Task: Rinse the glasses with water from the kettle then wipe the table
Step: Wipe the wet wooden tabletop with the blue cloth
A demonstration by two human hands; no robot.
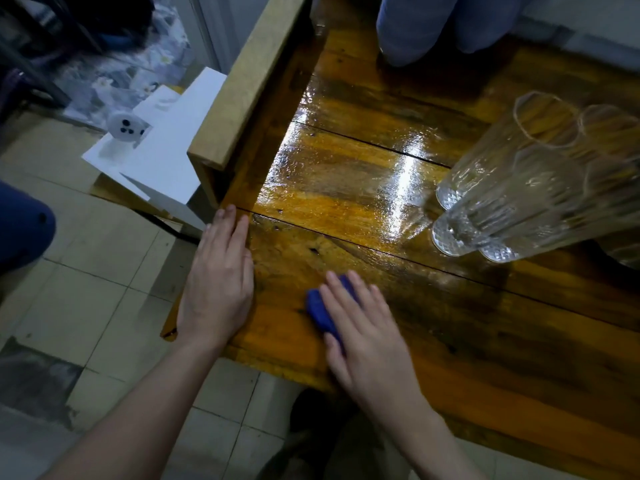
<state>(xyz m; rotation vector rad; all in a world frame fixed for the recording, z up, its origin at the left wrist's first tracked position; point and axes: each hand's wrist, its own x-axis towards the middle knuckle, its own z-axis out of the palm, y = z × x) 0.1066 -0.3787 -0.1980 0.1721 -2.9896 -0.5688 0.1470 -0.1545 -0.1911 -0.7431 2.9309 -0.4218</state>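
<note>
A wooden table [450,341] fills the right of the head view, and its middle planks shine wet. My right hand [363,327] lies flat on a blue cloth [320,308] and presses it onto the near left part of the tabletop. My left hand [218,282] rests palm down, fingers together, on the table's left edge and holds nothing. Several tall clear ribbed glasses [526,188] stand close together at the right. No kettle is in view.
A raised wooden rail [249,81] runs along the table's far left side. White boards [162,147] lean below it on the tiled floor [86,289]. A person in blue trousers [433,26] stands at the far side of the table.
</note>
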